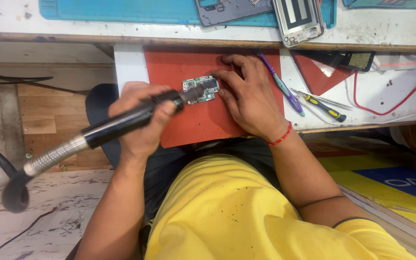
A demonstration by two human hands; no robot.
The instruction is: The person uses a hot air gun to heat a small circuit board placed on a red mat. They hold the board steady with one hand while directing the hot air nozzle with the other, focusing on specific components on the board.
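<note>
Left hand (143, 120) clenched around the black hot-air handpiece (121, 124), nozzle tip over the green circuit board (201, 89). Right hand (246, 94) lies flat, fingertips pinning the board's right edge to the red mat (193, 125) on the white surface (128, 65). I judge the fingers sit very near the nozzle: burn risk. A loose pin could let the board skid. Tweezers (321, 98) and screwdriver (326, 110) lie apart, right.

Small green circuit board (201, 89) flat on red mat, black hot-air handpiece (121, 124) nozzle over it.
</note>
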